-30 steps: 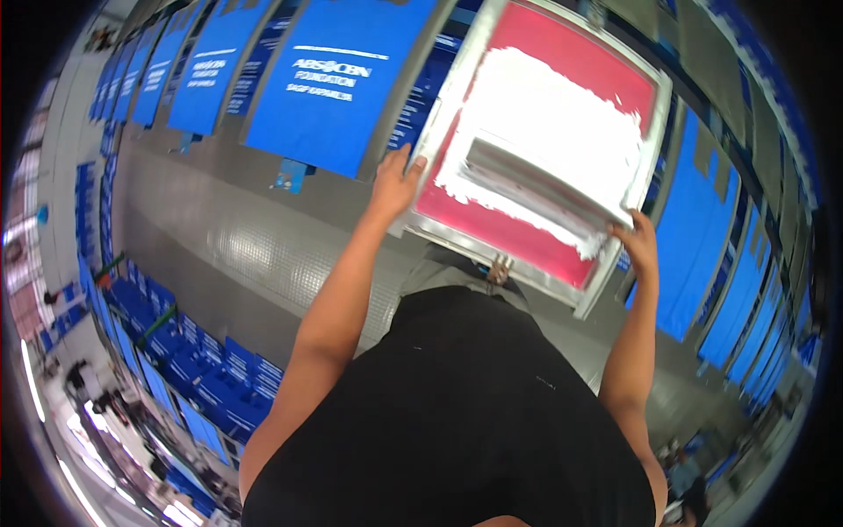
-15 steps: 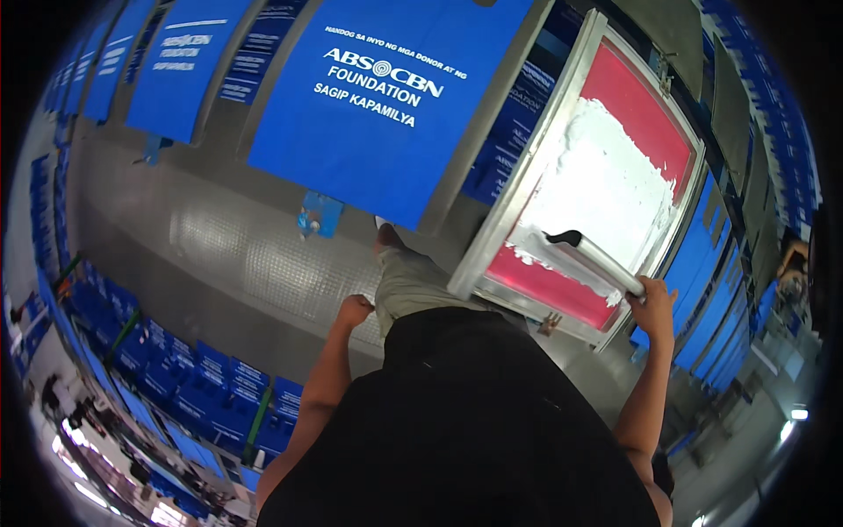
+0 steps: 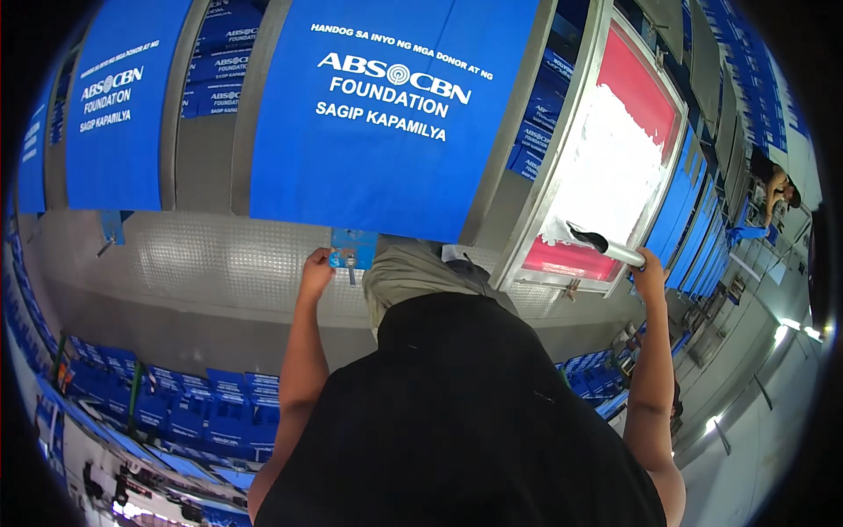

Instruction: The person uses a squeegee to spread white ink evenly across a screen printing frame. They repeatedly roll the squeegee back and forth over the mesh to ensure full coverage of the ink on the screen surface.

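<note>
Observation, head view: compared with a second ago, the left hand [image 3: 316,272] has left the near-left corner of the printing screen frame [image 3: 562,167] and now sits at a small blue clamp or tab [image 3: 351,248] on the near edge of the large blue fabric sheet [image 3: 395,114] laid on the grey table [image 3: 202,263]. Its fingers are curled and appear to pinch or press that tab; the exact contact is too small to confirm. The right hand [image 3: 648,262], which a second ago held the frame's right edge, now wraps its fingers closed around the grey handle of a squeegee [image 3: 606,246], whose dark blade rests on the mesh at the near end of the frame. The frame itself has swung from lying in front of the person to standing off to the right, tilted, beside the blue sheet. Judgement: the frame reads as lifted off after a pass, and the printed sheet is being attended to at its near edge. Containers: the screen frame is the only tray-like item in view; inside its metal rim lies a red mesh, mostly covered by a broad white ink layer, with a red strip bare at the near end. A second blue sheet [image 3: 114,105] lies further left. Stacks of blue pieces [image 3: 184,404] sit low at near left, and a row of blue sheets [image 3: 702,228] runs at right. Another person [image 3: 777,189] stands far right.
</note>
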`<state>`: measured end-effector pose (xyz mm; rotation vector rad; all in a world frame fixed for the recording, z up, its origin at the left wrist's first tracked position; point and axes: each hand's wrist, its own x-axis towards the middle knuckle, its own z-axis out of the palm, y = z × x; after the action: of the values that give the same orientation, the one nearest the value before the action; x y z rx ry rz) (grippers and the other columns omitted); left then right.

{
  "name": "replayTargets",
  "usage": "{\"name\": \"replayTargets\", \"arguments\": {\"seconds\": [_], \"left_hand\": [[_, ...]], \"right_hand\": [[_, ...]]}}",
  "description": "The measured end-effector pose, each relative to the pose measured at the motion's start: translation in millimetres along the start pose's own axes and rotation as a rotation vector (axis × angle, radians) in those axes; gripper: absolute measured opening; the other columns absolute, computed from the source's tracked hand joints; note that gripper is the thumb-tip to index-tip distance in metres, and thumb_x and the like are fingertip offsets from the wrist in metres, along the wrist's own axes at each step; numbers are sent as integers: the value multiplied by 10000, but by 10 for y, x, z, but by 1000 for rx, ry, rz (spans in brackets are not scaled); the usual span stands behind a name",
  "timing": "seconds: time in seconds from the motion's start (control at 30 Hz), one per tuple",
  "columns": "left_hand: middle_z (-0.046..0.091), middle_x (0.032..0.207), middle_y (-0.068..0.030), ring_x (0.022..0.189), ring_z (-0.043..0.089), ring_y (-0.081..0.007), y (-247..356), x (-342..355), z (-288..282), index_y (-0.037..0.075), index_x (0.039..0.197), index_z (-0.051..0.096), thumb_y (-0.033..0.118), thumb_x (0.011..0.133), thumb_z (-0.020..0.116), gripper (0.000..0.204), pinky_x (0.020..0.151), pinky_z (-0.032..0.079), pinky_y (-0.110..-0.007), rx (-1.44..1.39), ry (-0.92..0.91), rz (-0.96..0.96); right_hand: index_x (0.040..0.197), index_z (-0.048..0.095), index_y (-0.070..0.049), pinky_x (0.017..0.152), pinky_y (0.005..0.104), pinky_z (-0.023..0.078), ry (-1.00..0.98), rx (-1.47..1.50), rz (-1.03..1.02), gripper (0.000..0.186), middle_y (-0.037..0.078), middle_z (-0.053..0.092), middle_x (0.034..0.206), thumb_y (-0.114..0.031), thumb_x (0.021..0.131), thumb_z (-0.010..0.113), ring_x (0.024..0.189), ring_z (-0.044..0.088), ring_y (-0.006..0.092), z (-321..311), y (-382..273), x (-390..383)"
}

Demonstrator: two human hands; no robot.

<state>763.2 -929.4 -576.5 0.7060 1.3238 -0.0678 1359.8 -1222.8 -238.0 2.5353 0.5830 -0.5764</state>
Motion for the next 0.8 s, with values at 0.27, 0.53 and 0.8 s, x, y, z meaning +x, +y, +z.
{"name": "replayTargets", "arguments": {"seconds": [0.27,0.53,0.8], "left_hand": [[588,674,-31,566,534,-116,-517,-55,35,51,845,637,144,814,651,98,499,410,-261,94,-25,-109],[589,668,-27,565,533,-112,-428,-397,453,46,863,645,169,847,653,124,505,414,-253,172,91,-3],[633,721,-62,634,581,-134,-667,-1030,1751,27,925,640,236,844,703,233,588,468,-290,240,259,338]], "right_hand": [[1134,628,-186,1005,740,199,59,1,2,391,58,629,1189,-176,761,744,1186,540,288,16,-49,-49],[1052,643,-142,1015,720,200,171,94,-187,303,84,669,1018,-162,762,730,1063,598,310,-85,12,-88],[997,644,-90,1027,671,248,166,299,-541,277,128,669,941,-208,762,729,957,625,338,86,403,0]]}}
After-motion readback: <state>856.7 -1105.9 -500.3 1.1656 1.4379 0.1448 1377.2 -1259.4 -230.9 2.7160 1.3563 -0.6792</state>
